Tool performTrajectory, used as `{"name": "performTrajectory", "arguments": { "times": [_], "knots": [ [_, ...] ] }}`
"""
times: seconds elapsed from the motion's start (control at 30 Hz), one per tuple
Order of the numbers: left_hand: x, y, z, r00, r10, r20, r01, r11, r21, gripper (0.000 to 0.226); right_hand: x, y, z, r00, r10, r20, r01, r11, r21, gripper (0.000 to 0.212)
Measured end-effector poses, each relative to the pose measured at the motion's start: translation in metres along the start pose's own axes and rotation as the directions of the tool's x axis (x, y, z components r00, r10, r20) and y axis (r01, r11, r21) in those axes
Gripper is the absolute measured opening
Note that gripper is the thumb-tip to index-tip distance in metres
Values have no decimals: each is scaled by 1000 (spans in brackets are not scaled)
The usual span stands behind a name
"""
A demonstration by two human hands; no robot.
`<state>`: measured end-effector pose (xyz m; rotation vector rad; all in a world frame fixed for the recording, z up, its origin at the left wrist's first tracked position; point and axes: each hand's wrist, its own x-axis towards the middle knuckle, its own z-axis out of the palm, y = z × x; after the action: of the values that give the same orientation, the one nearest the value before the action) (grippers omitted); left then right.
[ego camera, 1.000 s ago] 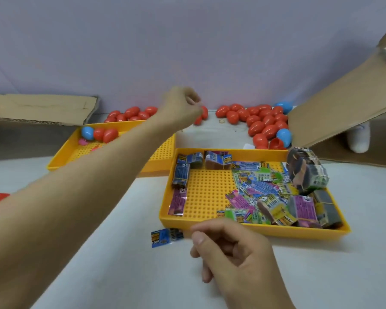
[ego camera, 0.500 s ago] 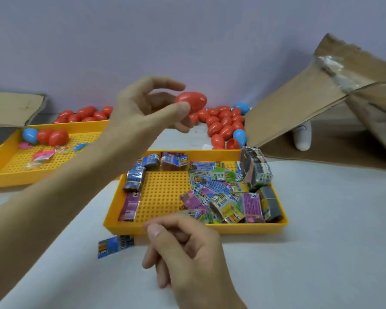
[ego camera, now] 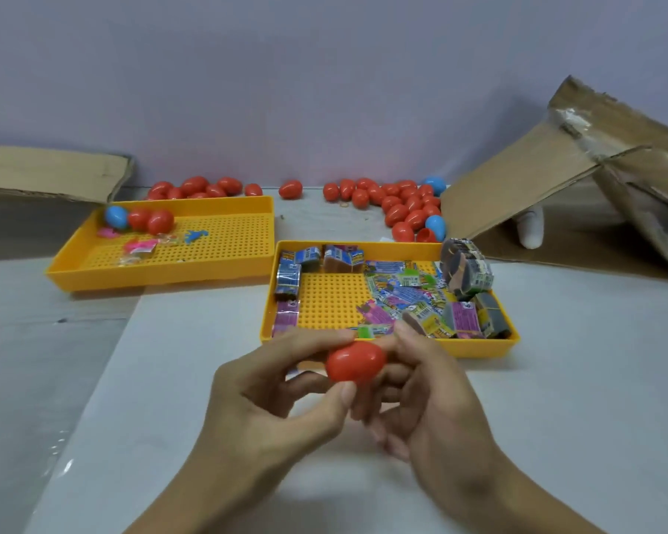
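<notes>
Head view, lower centre of frame: red egg [ego camera: 355,362] was held above the table [ego camera: 170,379], just before the near yellow tray [ego camera: 479,346]. Left grip [ego camera: 282,398] was clamped on it, thumb below, forefinger on top. Right grip [ego camera: 432,402] was curled onto its right end. Risk judged: were the halves pulled apart sharply, the smooth shell could be dropped among the packets [ego camera: 402,294], or any contents scattered.
</notes>
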<state>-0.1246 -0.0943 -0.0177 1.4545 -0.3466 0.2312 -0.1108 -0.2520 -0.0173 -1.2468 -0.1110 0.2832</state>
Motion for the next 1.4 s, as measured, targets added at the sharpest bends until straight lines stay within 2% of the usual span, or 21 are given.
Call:
{"name": "performTrajectory", "arguments": {
  "times": [0.1, 0.23, 0.33, 0.5, 0.77, 1.0, 1.17, 1.4],
  "knots": [
    [-1, 0, -4, 997, -75, -1, 75, 997, -4, 29, 0, -5, 0, 1000, 5, -28, -5, 1000, -24, 49],
    [2, -7, -7, 990, -141, -29, 140, 990, -25, 31, 0, -1, 6, 998, -37, -53, 31, 993, -118, 25],
    [2, -9, -9, 977, -213, -29, 210, 973, -94, 34, 1, -3, 5, 995, -44, -89, 33, 992, -122, 24],
    [5, -10, -13, 933, -359, -34, 331, 891, -310, 35, -1, -8, 2, 989, -107, -103, 91, 985, -148, 23],
    [5, -9, -12, 943, -332, -32, 303, 894, -331, 29, -3, -7, 2, 982, -174, -74, 157, 968, -195, 36],
    [5, -11, -11, 954, -283, -95, 240, 915, -324, 23, -2, -2, 1, 964, -264, -3, 253, 925, -282, 33],
    [2, -13, -9, 971, -199, -132, 163, 956, -246, 15, 0, -1, -1, 958, -284, 22, 278, 916, -289, 34],
    [2, -17, -11, 971, -186, -152, 157, 970, -184, 36, 1, -1, -3, 974, -217, -67, 197, 954, -227, 39]
  ]
}}
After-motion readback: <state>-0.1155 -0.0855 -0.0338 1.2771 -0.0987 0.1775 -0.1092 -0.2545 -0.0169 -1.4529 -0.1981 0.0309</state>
